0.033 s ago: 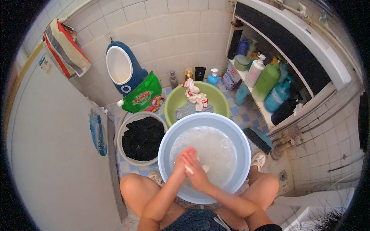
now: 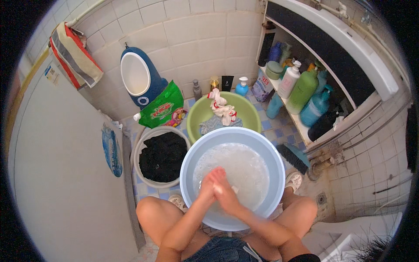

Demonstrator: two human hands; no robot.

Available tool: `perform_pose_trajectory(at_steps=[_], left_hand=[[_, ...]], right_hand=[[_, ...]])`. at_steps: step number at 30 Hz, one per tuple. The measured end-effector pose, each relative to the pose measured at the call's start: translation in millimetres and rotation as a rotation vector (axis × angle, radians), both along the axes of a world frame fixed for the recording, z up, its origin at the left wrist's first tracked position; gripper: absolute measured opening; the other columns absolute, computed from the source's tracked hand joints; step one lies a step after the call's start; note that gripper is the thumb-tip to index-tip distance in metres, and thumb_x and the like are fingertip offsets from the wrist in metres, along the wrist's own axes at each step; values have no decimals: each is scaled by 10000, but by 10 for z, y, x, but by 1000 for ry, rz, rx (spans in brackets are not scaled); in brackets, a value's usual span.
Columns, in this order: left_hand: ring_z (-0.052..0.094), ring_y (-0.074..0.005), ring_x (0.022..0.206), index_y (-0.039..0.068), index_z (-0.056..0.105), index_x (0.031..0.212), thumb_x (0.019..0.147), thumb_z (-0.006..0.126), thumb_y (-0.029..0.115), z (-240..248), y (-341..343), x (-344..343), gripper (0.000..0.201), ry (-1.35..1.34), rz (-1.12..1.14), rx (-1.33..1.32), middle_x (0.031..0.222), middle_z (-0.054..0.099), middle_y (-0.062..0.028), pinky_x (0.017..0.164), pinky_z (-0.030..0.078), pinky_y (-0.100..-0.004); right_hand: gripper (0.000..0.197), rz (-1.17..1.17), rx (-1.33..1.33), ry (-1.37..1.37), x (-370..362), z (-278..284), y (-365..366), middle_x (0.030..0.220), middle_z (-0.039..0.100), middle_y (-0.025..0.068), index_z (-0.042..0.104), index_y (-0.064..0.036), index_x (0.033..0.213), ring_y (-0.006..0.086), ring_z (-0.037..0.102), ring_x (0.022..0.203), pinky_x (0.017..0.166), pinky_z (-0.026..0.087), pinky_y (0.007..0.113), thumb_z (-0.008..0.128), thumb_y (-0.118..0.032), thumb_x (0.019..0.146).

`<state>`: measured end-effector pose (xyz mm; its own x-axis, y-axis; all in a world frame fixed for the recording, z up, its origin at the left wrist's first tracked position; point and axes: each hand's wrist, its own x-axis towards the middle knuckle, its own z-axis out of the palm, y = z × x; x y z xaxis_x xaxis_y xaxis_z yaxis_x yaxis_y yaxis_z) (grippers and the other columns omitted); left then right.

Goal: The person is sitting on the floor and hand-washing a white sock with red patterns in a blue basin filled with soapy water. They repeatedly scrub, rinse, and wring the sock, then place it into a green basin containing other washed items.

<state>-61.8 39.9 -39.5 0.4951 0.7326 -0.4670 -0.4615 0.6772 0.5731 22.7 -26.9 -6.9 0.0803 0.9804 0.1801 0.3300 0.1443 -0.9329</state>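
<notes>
A light-blue basin of cloudy, sudsy water stands between my knees. Over its near left part, my left hand and my right hand are pressed together, palm against palm. Squeezed between them is a white cloth, of which only small bits show at the sides of the hands. My fingers hide the rest, so its exact kind cannot be made out.
Behind stands a green basin with white-and-red socks and a grey-blue cloth. Left are a tub of black clothes and a green detergent pouch. A brush and shelf of bottles are right.
My hands have shifted slightly against each other, and less of the white cloth shows between them. The basins and other things stay put.
</notes>
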Motion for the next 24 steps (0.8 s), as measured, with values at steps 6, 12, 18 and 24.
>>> perform_pose_trajectory(at_steps=[6,12,18,24], left_hand=[[552,-211,992,-5,397,1222,879,433,102,8,-203,128,362,-51,-128,132,1131,528,-118,830,461,-296],[478,-219,1108,5,375,1250,903,401,159,2,-12,0,381,-36,18,-68,1208,484,-124,940,385,-329],[402,-244,1181,30,314,1296,925,335,209,134,-232,106,412,24,-301,259,1268,429,-157,986,331,-359],[429,-204,1145,10,365,1271,897,378,66,184,39,-27,379,-60,1,-247,1276,416,-124,967,348,-318]], right_hand=[[415,-191,-243,142,294,-169,176,1371,280,187,368,-39,1283,324,210,1295,1060,167,366,350,-151,884],[354,35,52,-233,-36,226,-41,1347,315,197,453,-21,1197,345,217,1287,1057,176,397,351,-143,880],[381,-263,-115,59,367,-137,189,1332,340,197,448,-21,1205,346,217,1288,1054,153,444,417,-136,843],[348,-31,96,-295,-124,317,-49,1235,443,195,483,-8,1161,334,333,1219,1031,208,425,394,-143,853]])
